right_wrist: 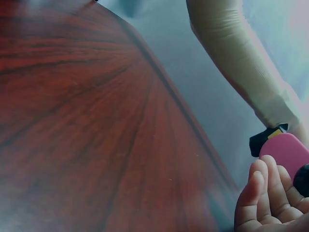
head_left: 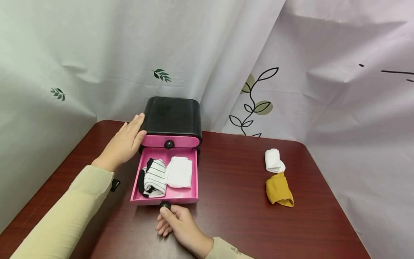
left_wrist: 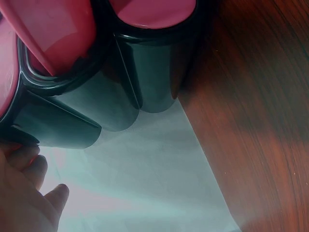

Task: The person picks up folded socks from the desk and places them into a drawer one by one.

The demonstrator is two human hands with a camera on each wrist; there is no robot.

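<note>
On reddish-brown table (head_left: 233,216): black cabinet (head_left: 173,115), left hand (head_left: 124,140) resting straight-fingered against its side; extended pink drawer (head_left: 184,194) containing folded cloths (head_left: 179,173), its knob (head_left: 165,204) pinched by right hand (head_left: 182,223).

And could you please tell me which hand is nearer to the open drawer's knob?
The right hand: it holds the knob. The left hand is farther back, against the left side of the black cabinet.

On the table (head_left: 239,216) before you stands the cabinet (head_left: 171,115), its drawer (head_left: 181,201) jutting toward you with cloths (head_left: 179,172) inside, two more (head_left: 279,190) lying to the right.
</note>
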